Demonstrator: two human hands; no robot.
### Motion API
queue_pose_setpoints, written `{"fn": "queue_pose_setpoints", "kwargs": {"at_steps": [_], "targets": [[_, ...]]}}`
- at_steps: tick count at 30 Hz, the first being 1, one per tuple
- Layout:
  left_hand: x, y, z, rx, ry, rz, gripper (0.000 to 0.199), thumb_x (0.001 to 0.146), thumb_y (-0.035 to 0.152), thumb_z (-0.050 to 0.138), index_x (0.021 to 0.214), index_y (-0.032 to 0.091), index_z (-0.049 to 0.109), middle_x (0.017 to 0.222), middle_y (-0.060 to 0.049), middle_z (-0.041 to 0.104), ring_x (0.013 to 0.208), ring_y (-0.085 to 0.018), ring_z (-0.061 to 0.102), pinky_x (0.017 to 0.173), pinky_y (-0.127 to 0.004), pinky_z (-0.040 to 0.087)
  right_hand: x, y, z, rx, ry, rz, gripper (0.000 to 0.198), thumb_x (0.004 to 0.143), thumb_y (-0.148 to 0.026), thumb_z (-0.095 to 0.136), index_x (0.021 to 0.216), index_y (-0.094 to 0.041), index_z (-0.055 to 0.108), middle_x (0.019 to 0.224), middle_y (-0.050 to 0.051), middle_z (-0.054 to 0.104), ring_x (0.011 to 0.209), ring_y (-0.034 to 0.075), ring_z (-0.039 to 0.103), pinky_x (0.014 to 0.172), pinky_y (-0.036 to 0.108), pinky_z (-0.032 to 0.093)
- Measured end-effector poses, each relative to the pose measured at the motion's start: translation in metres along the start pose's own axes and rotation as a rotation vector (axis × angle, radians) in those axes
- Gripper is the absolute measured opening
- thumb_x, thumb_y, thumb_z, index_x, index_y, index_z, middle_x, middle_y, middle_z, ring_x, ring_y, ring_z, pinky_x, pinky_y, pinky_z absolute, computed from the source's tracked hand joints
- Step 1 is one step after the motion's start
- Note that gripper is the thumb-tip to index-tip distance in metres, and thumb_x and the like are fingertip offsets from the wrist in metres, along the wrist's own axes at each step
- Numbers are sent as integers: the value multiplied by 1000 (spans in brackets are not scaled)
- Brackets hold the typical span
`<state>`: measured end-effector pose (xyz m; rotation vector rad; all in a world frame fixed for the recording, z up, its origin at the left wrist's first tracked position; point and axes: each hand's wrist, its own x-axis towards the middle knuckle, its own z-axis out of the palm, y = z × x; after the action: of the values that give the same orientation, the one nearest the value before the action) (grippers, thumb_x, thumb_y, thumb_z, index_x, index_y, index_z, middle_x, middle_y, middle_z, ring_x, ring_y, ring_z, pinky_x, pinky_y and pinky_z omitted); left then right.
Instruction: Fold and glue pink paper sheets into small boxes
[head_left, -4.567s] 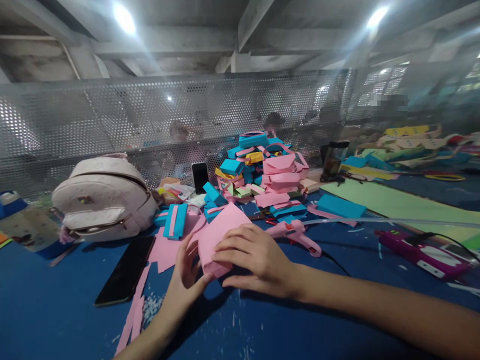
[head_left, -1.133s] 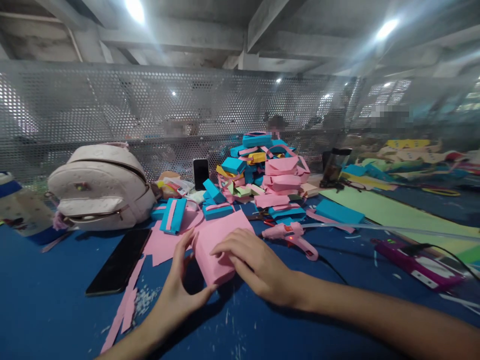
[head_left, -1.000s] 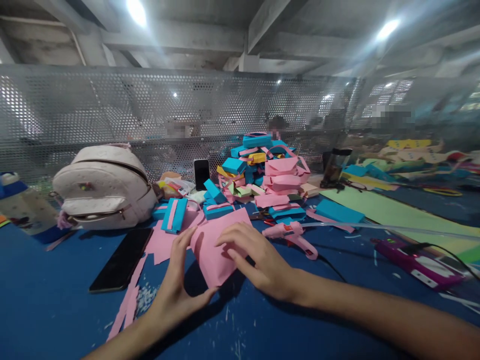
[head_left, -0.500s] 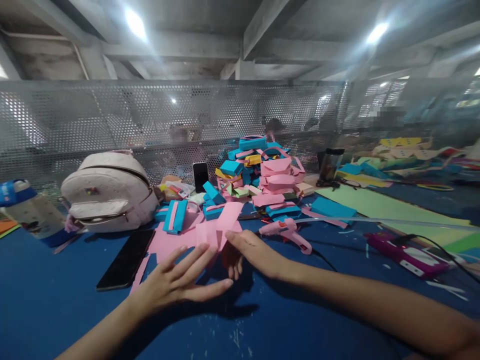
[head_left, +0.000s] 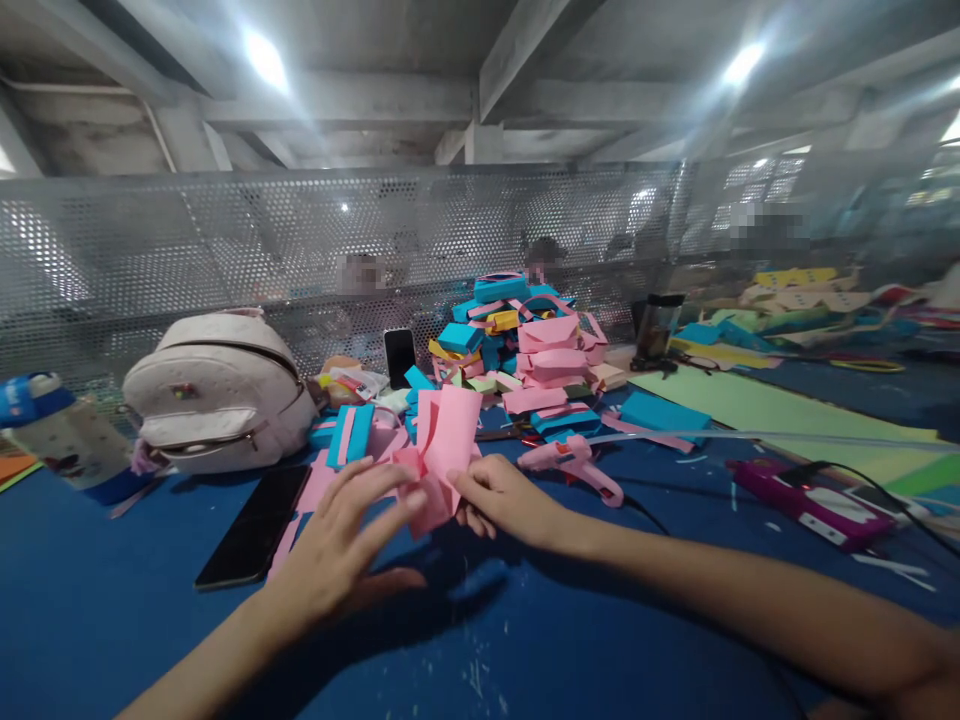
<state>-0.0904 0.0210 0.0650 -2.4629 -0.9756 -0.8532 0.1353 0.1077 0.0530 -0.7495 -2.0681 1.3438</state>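
Observation:
Pinched between the thumb and fingers of my right hand [head_left: 510, 502] is a folded piece of pink paper [head_left: 453, 435], with its flaps standing up. My left hand [head_left: 349, 540] is beside it on the left, fingers spread and thumb apart. Its fingertips are close to the paper's lower left flap; I cannot tell whether they touch it. Flat pink paper [head_left: 322, 480] lies behind my left hand, with a small blue paper box [head_left: 350, 436] banded in pink on it. A pink hot glue gun [head_left: 574, 465] lies to the right of my right hand.
A black phone [head_left: 253, 525] lies at left, before a white backpack [head_left: 221, 390] and a bottle [head_left: 67, 435]. Pink and blue paper boxes [head_left: 551, 350] are heaped at the back. A purple device [head_left: 810, 505] with a cable and green sheets [head_left: 757, 410] are at right.
My right hand has turned the pink paper more upright, and its flaps now stand higher. My left hand has drawn slightly left, its fingers more curved.

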Motion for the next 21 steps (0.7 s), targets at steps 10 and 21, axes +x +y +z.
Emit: {"fn": "queue_pose_setpoints", "kwargs": {"at_steps": [10,21], "targets": [[22,25,3,-139,-104,-420,19,87,27,55,70,21,53,79,1,59,79,-19,56,91,-43,37,-13,-4,9,-676,112,-332,49,96,-31,47,52,-14,61,51,1,57,44,8,42,50,25,20],[21,24,4,-197,-112,-446,24,92,28,49,70,22,54,74,2,59,76,-18,56,91,-43,36,-11,1,13,-498,57,-227,16,81,-24,61,69,-17,67,59,-2,62,52,9,51,53,21,29]]}}
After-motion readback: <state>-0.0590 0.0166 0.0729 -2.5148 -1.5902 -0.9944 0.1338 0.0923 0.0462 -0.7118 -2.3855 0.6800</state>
